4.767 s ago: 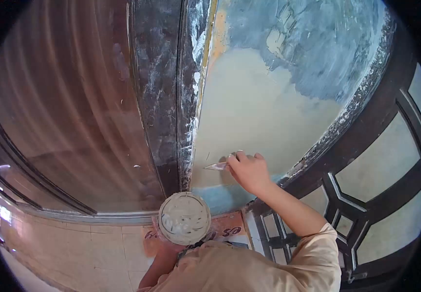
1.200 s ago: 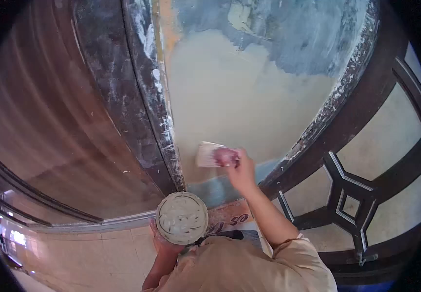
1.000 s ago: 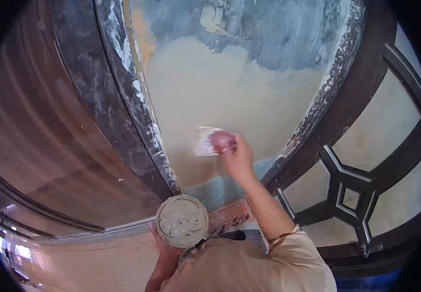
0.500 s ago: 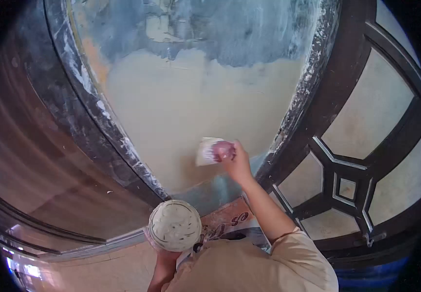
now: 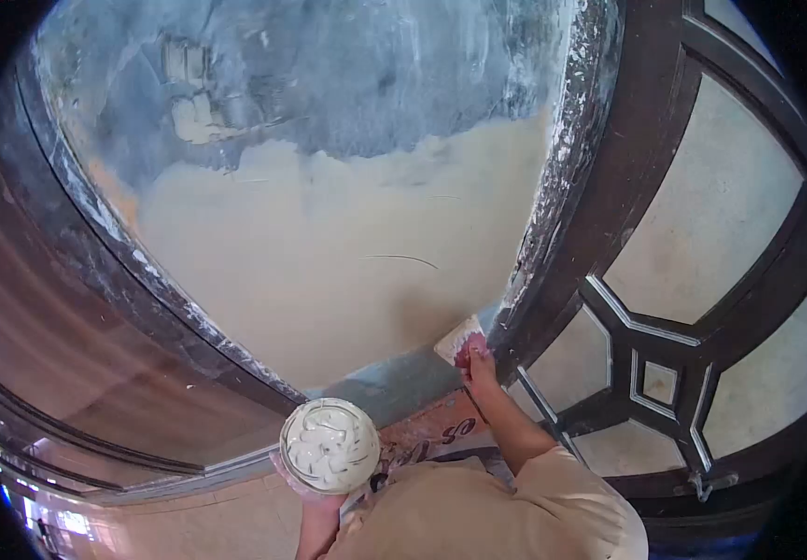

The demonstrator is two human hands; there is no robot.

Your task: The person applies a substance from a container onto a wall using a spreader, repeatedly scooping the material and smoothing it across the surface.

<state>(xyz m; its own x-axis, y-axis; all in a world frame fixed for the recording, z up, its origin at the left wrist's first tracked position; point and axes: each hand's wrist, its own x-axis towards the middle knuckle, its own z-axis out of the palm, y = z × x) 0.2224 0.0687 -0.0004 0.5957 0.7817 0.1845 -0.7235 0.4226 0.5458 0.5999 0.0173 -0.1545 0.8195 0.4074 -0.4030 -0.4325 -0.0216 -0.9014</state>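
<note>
My right hand (image 5: 479,359) is closed round the reddish handle of a putty knife (image 5: 459,342). Its pale, putty-smeared blade lies against or very close to the lower right of the wall panel (image 5: 329,308), beside the dark frame. Cream putty covers the panel's lower part, with a thin curved line in it. Below the panel, my left hand (image 5: 315,492) grips a round tub of white putty (image 5: 330,448) from underneath, its fingers partly hidden by the tub. Swirl marks show in the putty.
A bare blue-grey stretch of wall (image 5: 357,75) lies above the putty. To the right is a dark wooden door (image 5: 651,177) with pale panes. Brown glossy panelling (image 5: 114,317) curves along the left. A printed sheet (image 5: 436,425) lies at the wall's foot, on a tiled floor (image 5: 217,513).
My right hand has moved down and right with the putty knife, towards the panel's lower right corner. The view has shifted, so the wall appears further left. The tub stays in my left hand.
</note>
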